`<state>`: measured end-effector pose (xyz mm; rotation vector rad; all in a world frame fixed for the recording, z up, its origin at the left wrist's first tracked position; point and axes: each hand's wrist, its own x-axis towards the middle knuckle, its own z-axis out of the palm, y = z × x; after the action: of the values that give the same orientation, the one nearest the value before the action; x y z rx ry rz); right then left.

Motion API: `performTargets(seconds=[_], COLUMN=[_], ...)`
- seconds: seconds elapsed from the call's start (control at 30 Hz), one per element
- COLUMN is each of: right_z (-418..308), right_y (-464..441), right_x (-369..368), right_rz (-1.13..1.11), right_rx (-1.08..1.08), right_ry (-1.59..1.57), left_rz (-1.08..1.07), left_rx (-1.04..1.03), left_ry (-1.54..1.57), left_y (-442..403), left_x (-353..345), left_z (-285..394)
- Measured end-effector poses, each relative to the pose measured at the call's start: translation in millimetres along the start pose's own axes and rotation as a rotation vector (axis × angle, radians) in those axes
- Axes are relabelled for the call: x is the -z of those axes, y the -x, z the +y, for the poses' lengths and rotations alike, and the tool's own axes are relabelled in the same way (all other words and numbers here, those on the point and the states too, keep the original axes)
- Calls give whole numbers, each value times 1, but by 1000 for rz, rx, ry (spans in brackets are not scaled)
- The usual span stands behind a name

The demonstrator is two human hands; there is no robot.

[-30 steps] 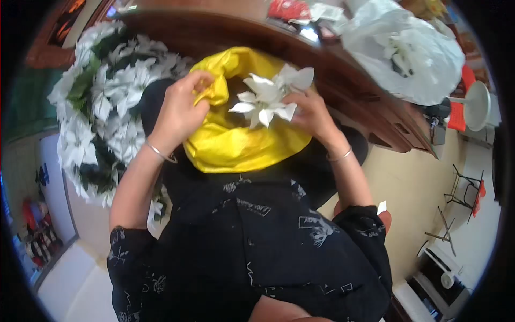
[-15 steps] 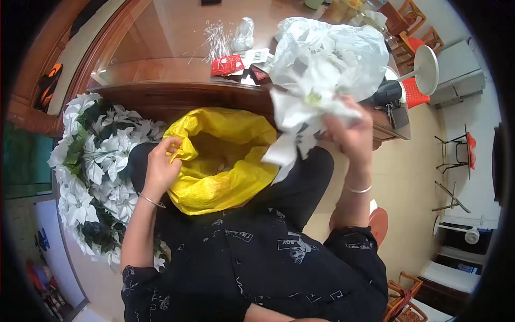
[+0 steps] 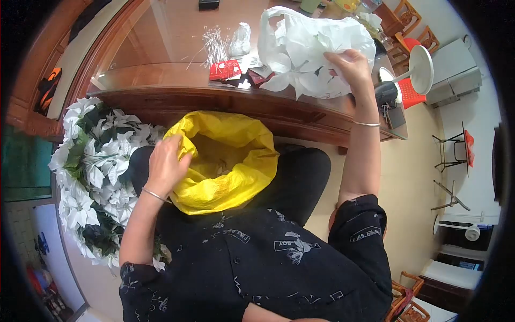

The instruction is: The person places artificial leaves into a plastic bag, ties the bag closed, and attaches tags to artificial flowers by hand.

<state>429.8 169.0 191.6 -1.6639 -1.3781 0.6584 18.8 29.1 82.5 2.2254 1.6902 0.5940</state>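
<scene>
My left hand (image 3: 167, 163) is closed on the rim of a yellow woven sack (image 3: 225, 196), which stands open between my legs; a few small bits lie at its bottom. My right hand (image 3: 351, 67) reaches to the table, fingers pinched on white artificial flower petals (image 3: 300, 80). These petals lie against a white plastic bag (image 3: 357, 35), and white on white makes their edges hard to separate. To the left of the sack is a big heap of white artificial poinsettias (image 3: 115, 161) with green leaves.
On the glass-topped wooden table (image 3: 155, 48) are thin white stems (image 3: 215, 47), a small knotted clear bag (image 3: 241, 40) and red cards (image 3: 225, 70). Further right stand a white round-topped stand (image 3: 422, 65) and a black object (image 3: 387, 92). Chairs are at the far right.
My right hand has carried the white flowers from beside the sack up and away to the plastic bag on the table. My left hand stays at the sack's rim.
</scene>
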Motion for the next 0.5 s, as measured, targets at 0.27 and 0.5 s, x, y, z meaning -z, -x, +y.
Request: performTargets(seconds=[0.27, 0.5], right_z=[3, -3], right_y=[2, 11], right_x=[-5, -9], right_rz=[-19, 16], right_rx=[46, 82], right_ry=[-31, 221], left_rz=[238, 32], left_rx=[-187, -175], left_ry=[380, 1038], left_y=[-141, -231], left_x=[22, -3], left_z=[107, 135])
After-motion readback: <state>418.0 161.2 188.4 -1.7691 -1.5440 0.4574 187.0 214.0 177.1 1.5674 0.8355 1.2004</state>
